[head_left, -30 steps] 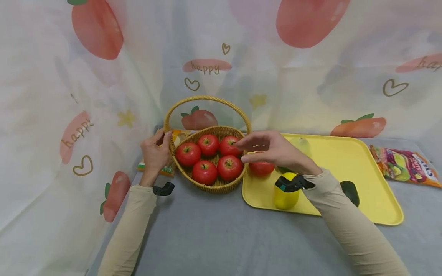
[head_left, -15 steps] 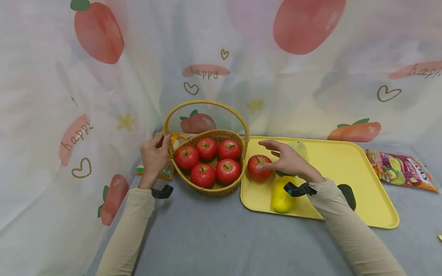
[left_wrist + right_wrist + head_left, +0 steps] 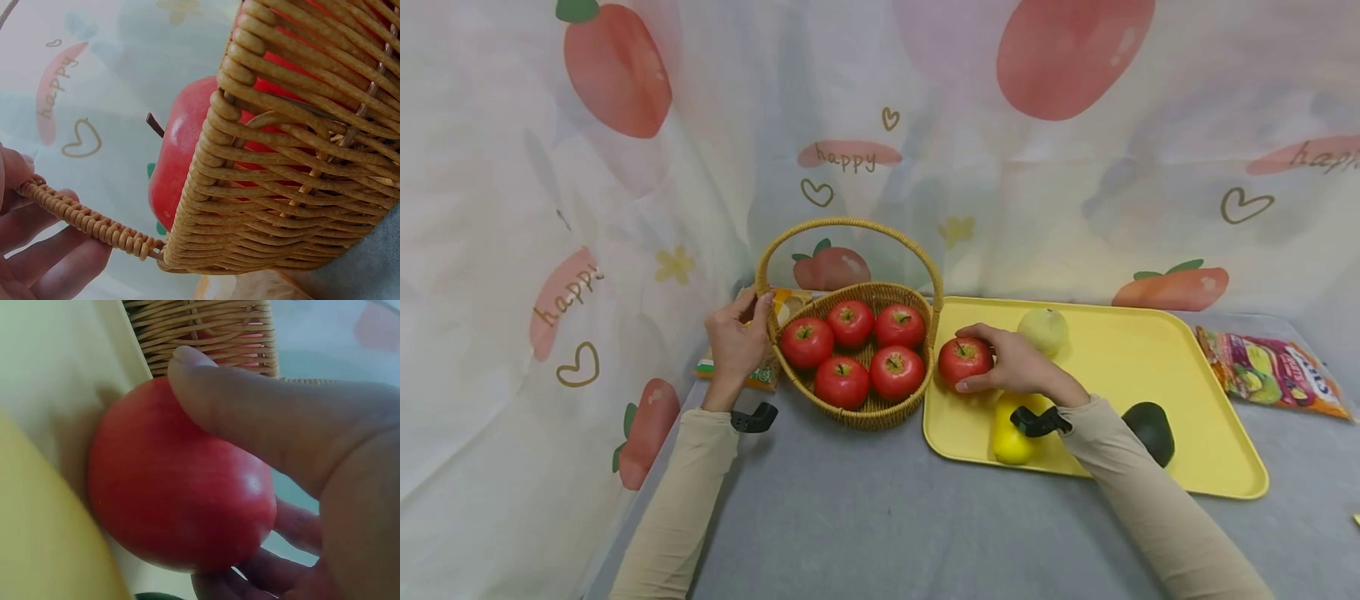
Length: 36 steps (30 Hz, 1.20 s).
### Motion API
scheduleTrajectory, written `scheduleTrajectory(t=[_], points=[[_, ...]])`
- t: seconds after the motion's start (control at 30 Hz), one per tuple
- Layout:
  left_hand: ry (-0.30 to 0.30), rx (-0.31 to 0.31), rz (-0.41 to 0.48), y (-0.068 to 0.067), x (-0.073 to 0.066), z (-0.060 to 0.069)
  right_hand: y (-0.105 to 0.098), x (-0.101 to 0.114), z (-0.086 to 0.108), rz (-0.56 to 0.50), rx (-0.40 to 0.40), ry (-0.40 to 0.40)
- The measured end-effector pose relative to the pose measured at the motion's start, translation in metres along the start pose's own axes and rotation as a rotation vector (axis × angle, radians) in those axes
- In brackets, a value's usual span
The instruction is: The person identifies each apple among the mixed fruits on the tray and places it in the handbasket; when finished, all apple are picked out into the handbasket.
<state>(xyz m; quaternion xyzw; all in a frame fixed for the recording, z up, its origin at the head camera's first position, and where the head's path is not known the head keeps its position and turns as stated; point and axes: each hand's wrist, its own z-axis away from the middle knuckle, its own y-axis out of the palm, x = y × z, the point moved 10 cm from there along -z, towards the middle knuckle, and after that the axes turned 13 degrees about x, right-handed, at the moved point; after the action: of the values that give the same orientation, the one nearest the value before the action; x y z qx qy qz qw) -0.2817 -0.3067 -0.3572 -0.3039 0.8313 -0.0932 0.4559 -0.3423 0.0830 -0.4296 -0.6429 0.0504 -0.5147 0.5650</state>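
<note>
A wicker basket (image 3: 868,419) with a tall arched handle (image 3: 87,222) holds several red apples. My left hand (image 3: 735,340) grips the handle near its left base, thumb and fingers curled round it in the left wrist view. Just right of the basket, one more red apple (image 3: 961,360) rests on the yellow tray (image 3: 1210,450). Thumb and fingers of my right hand (image 3: 1021,363) curl round that apple from its right side. In the right wrist view the thumb lies across the apple (image 3: 175,481), and the fingers are partly hidden behind it.
On the tray are a yellow fruit (image 3: 1013,442) partly under the right wrist, a pale green round fruit (image 3: 1043,332) and a dark green avocado-like item (image 3: 1152,433). A snack bag (image 3: 1277,368) lies right of the tray; an orange packet (image 3: 763,375) sits behind the left hand.
My right hand has moved from over the basket's right rim to the tray, then down onto the apple, closing round it. The left hand has stayed on the handle.
</note>
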Motion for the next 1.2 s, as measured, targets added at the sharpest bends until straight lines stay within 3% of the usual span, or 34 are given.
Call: scheduleTrajectory(t=[0.43,0.73,0.97,1.2], points=[[0.011,-0.015,-0.014,-0.003,-0.001,0.002,-0.005,-0.002,0.004,-0.174,-0.01,-0.006],[0.001,0.004,-0.002,0.0,-0.001,0.0,-0.019,0.002,0.022,-0.45,-0.005,0.001],[0.005,0.002,-0.012,0.0,-0.003,-0.001,-0.026,0.011,0.029,-0.463,-0.02,-0.022],[-0.02,0.012,-0.003,0.0,-0.002,-0.001,-0.023,0.034,0.032,-0.547,0.026,-0.087]])
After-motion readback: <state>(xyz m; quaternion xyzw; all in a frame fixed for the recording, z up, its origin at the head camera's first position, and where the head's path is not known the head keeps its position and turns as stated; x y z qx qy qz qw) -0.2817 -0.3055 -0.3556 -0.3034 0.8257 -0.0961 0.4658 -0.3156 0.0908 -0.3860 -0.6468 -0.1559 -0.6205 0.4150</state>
